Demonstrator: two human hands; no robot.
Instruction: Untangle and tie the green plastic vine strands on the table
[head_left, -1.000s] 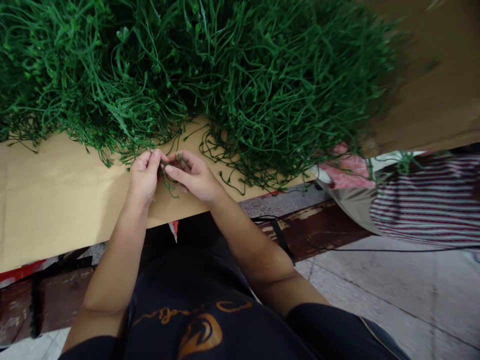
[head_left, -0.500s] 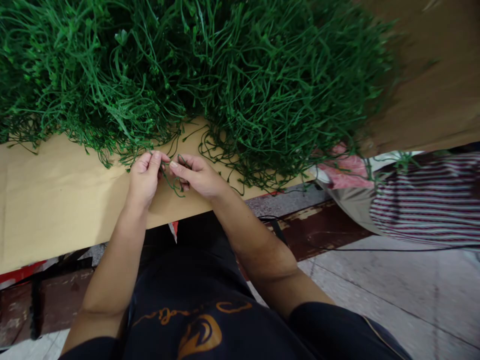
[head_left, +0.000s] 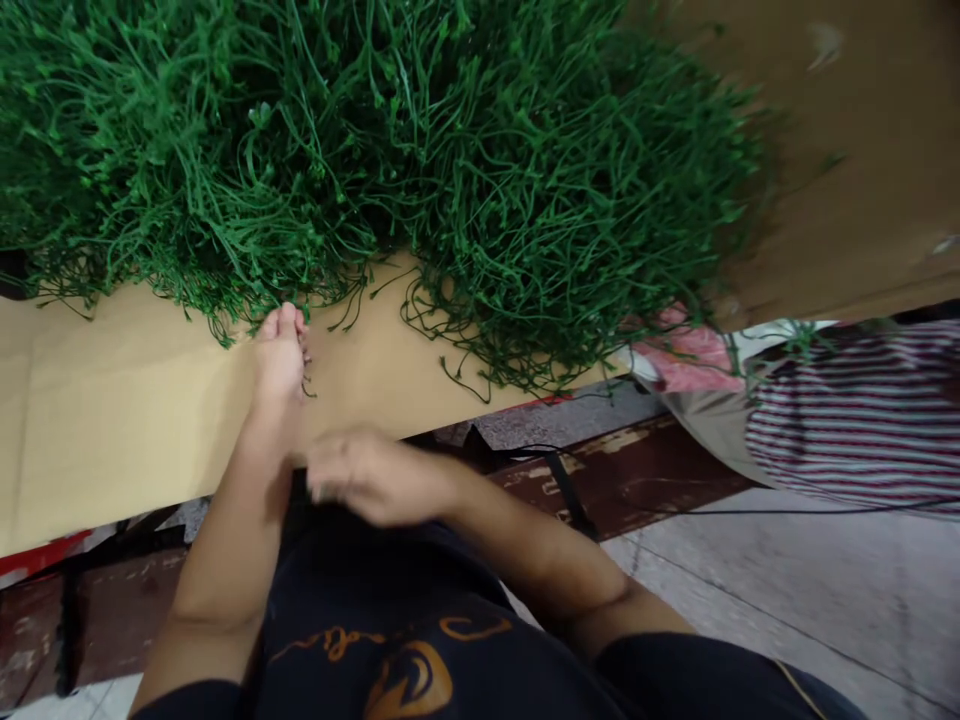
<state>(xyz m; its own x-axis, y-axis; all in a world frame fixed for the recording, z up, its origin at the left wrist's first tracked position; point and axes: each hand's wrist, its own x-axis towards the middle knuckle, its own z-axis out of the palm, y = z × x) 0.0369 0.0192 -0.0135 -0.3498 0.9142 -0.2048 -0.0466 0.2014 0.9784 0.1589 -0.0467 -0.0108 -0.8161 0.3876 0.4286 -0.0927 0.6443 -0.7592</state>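
At the near edge of the green heap, my left hand is closed on a thin green stem, whose end hangs below the fingers. My right hand is over the front edge of the cardboard, close to my dark shirt. It is smeared by motion with its fingers curled in, and I cannot make out whether anything is in it. Beyond both hands lies a big tangled heap of green artificial-looking stems with small forked tips. Loose strands stray from it onto the cardboard.
Brown cardboard also lies to the right of the heap. At the right are a pink bag and striped maroon-and-white cloth. A worn dark red beam runs below the work surface, with a black cable over the tiled floor.
My right hand has left my left hand and moved down toward my body, past the cardboard's edge. My left hand stays near the heap, still pinching a stem. The view has shifted slightly.
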